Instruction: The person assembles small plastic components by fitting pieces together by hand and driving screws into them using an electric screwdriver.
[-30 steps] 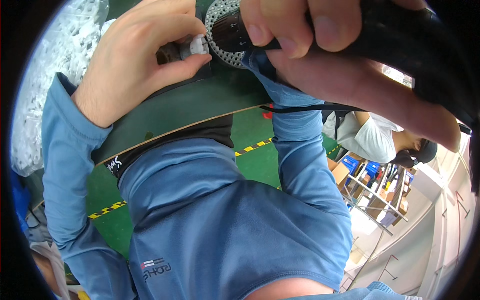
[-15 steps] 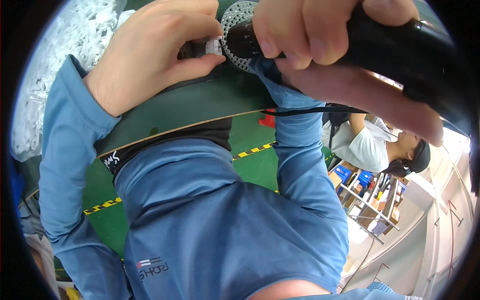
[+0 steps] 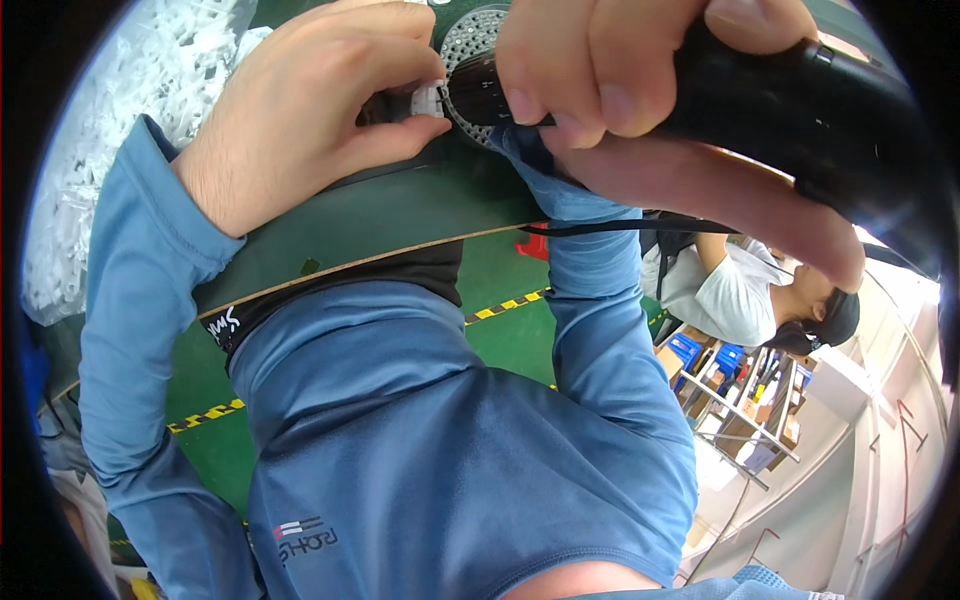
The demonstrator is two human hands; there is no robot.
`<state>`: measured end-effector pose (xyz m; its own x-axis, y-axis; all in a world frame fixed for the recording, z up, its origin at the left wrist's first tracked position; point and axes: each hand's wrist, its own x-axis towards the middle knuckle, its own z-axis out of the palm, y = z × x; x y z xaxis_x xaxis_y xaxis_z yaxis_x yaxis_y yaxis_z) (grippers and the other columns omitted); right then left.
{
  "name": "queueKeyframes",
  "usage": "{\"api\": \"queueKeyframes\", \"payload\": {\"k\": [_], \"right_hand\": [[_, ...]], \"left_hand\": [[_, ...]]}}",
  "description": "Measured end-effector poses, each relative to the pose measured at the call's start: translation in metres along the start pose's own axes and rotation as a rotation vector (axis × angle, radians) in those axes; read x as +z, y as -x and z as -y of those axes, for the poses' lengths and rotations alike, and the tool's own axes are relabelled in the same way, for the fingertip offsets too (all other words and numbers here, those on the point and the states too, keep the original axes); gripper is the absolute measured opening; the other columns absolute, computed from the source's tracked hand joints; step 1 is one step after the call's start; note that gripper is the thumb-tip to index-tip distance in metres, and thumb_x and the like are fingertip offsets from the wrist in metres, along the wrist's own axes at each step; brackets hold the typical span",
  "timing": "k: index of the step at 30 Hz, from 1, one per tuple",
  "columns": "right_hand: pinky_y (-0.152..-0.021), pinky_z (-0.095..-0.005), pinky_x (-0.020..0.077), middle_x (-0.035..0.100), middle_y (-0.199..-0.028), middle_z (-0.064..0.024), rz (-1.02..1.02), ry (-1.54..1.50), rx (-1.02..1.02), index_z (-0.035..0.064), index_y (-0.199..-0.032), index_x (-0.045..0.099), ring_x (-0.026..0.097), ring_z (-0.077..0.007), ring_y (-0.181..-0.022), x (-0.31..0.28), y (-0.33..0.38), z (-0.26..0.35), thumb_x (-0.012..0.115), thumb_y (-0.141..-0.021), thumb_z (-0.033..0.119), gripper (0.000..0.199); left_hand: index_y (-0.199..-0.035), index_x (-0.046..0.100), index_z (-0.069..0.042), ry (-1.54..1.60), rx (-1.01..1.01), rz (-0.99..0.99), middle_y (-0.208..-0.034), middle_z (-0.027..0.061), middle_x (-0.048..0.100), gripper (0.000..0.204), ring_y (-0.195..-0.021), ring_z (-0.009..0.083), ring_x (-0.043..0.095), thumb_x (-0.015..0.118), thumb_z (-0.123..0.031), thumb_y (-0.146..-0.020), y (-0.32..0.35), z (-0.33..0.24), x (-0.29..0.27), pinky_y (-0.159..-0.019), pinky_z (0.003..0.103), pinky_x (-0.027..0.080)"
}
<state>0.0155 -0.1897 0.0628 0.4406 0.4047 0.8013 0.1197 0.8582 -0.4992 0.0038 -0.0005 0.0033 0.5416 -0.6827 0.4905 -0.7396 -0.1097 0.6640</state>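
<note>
My left hand (image 3: 310,110) pinches a small white plastic part (image 3: 428,100) between thumb and fingertips, above the dark green tabletop (image 3: 380,205). A black electric screwdriver (image 3: 760,110) lies across the top right, with my right hand (image 3: 610,90) wrapped round it. Its ribbed nose (image 3: 475,90) points left at the white part, and a thin dark bit runs up to it. Whether the bit touches a screw is too small to tell. Behind the nose sits a round metal disc (image 3: 467,38) full of small holes, partly covered by my hand and the tool.
A clear bag (image 3: 130,130) heaped with white plastic pieces is at the left. A black cable (image 3: 590,228) crosses my right sleeve near the table's edge. On the right, another person (image 3: 725,290) is near a shelf cart (image 3: 745,390) with boxes and blue bins.
My right hand and the screwdriver have shifted slightly left, toward the white part. My left hand has barely moved and keeps its pinch.
</note>
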Motion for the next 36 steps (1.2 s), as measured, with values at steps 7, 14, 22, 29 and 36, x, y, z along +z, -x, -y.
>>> {"api": "queueKeyframes", "payload": {"k": [7, 14, 22, 29, 36], "right_hand": [[-0.069, -0.0367, 0.05, 0.061, -0.093, -0.016, -0.184, 0.183, 0.151, 0.0025, -0.135, 0.046, 0.059, -0.0246, -0.075, 0.022, 0.017, 0.018, 0.069, -0.091, 0.064, 0.079], [-0.049, -0.0312, 0.0482, 0.057, -0.08, -0.0076, -0.209, 0.49, 0.005, 0.0021, -0.133, 0.048, 0.054, -0.0169, -0.059, -0.016, 0.027, 0.034, 0.047, -0.09, 0.085, 0.094], [-0.046, -0.0316, 0.0464, 0.059, -0.074, -0.0112, -0.197, 0.401, -0.017, -0.0008, -0.127, 0.049, 0.054, -0.0184, -0.054, -0.028, 0.033, 0.014, 0.05, -0.08, 0.092, 0.104], [-0.047, -0.0318, 0.0467, 0.058, -0.073, -0.0129, -0.232, 0.386, -0.057, -0.0022, -0.127, 0.047, 0.054, -0.0193, -0.054, -0.028, 0.035, 0.013, 0.051, -0.079, 0.093, 0.107], [-0.049, -0.0316, 0.0483, 0.058, -0.076, -0.0107, -0.039, 0.467, 0.027, -0.0016, -0.128, 0.048, 0.054, -0.0181, -0.055, -0.04, 0.034, 0.021, 0.046, -0.082, 0.093, 0.106]], "left_hand": [[-0.098, 0.066, 0.001, -0.039, 0.037, -0.017, -0.094, 0.0126, 0.061, 0.029, -0.088, 0.0317, 0.058, 0.08, -0.004, -0.073, -0.001, -0.001, 0.002, -0.079, 0.04, 0.049], [-0.096, 0.065, 0.002, -0.012, 0.015, -0.049, -0.086, 0.0104, 0.054, 0.03, -0.079, 0.0273, 0.053, 0.082, -0.003, -0.071, -0.001, -0.002, 0.006, -0.068, 0.038, 0.046], [-0.096, 0.066, 0.001, -0.023, 0.033, -0.056, -0.085, 0.0092, 0.054, 0.029, -0.078, 0.0261, 0.053, 0.082, -0.002, -0.072, -0.002, -0.001, 0.004, -0.067, 0.037, 0.045], [-0.097, 0.066, 0.001, -0.016, 0.026, -0.046, -0.085, 0.0093, 0.054, 0.03, -0.078, 0.0253, 0.053, 0.082, -0.002, -0.072, -0.002, -0.001, 0.003, -0.068, 0.037, 0.045], [-0.097, 0.066, 0.001, -0.012, 0.024, -0.05, -0.087, 0.0095, 0.054, 0.03, -0.079, 0.0255, 0.053, 0.083, -0.003, -0.072, -0.001, -0.001, 0.005, -0.069, 0.037, 0.045]]}}
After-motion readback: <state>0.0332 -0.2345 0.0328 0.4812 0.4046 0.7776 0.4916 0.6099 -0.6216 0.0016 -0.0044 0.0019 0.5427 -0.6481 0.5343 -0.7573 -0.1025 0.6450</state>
